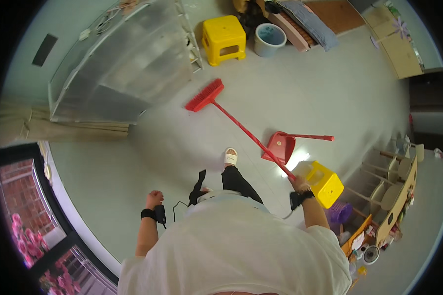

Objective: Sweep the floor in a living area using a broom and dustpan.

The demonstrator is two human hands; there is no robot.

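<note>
My right hand (300, 184) is closed around the upper end of the red handle of a broom (205, 96), whose bristled head rests on the floor ahead, up and left of the hand. A red dustpan (279, 146) lies just beyond that handle, its own handle pointing right. My left hand (155, 198) hangs at my left side, fingers curled in, and holds nothing that I can see. Both wrists wear black straps with small black devices.
Beside my right hand is a yellow stool (326, 185); another yellow stool (227, 37) stands ahead near a bucket (269, 38). A large translucent panelled cabinet (133, 62) is at the left. Chairs and a cluttered table (385, 221) line the right, near a purple basket (340, 212).
</note>
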